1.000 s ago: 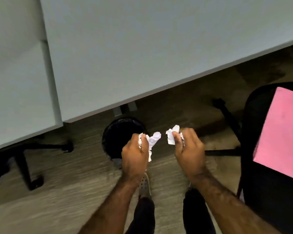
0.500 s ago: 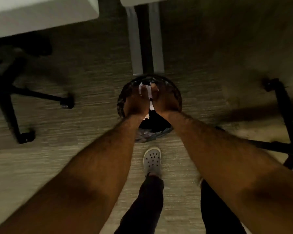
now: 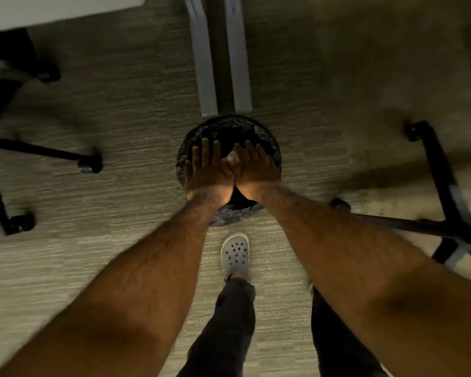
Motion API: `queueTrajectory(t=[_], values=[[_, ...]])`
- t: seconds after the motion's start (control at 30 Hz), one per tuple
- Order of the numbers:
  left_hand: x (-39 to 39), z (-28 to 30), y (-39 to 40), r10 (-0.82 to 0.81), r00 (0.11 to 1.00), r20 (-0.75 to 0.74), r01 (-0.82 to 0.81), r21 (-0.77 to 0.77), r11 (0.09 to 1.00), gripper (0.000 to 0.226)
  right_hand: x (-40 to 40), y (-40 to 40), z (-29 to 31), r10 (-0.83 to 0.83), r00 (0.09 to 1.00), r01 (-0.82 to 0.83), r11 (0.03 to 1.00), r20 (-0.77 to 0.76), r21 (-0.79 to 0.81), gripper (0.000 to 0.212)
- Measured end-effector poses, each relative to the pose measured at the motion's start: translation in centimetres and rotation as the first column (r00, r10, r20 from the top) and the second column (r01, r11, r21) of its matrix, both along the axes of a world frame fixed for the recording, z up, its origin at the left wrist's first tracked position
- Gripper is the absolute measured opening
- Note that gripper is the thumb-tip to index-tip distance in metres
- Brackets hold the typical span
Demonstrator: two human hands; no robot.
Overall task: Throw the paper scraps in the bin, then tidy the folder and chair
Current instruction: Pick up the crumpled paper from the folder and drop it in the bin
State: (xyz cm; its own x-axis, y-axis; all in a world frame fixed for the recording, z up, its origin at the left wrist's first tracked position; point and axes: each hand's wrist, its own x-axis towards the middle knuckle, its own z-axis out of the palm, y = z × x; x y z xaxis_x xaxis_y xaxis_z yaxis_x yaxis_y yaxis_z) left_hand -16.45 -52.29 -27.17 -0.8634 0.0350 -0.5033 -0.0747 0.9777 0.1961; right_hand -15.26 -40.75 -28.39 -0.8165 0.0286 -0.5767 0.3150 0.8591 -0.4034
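A round black bin (image 3: 229, 126) with a dark liner stands on the carpet below the desk legs. Both of my hands hover over its mouth, side by side. My left hand (image 3: 206, 167) is flat with fingers spread and nothing in it. My right hand (image 3: 252, 165) is likewise spread and empty, its thumb touching the left hand. No paper scraps show; the bin's inside is dark and mostly hidden by my hands. The black wheeled base of a chair (image 3: 446, 213) lies at the right. The folder is out of view.
Two grey desk legs (image 3: 219, 55) run down to the bin's far rim. A white desk edge (image 3: 52, 9) sits at top left. Another black chair base (image 3: 17, 159) with castors is at the left. My grey clog (image 3: 235, 253) stands just behind the bin.
Both hands carried crumpled white paper down over the bin, then spread their fingers; the paper is no longer visible in them. The view has tilted down, losing the pink folder.
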Motion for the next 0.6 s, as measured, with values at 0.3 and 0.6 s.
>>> queueTrajectory(t=[0.3, 0.6], values=[[2.6, 7.2, 1.9, -0.057, 0.99, -0.126, 0.071, 0.11, 0.991, 0.058, 4.0, 2.8, 8.0, -0.117, 0.981, 0.113, 0.993, -0.156, -0.034, 0.053], [7.8, 19.1, 9.2, -0.245, 0.952, -0.181, 0.283, 0.224, 0.933, 0.047, 9.9, 9.1, 19.8, -0.325, 0.901, 0.299, 0.945, -0.288, -0.131, 0.051]])
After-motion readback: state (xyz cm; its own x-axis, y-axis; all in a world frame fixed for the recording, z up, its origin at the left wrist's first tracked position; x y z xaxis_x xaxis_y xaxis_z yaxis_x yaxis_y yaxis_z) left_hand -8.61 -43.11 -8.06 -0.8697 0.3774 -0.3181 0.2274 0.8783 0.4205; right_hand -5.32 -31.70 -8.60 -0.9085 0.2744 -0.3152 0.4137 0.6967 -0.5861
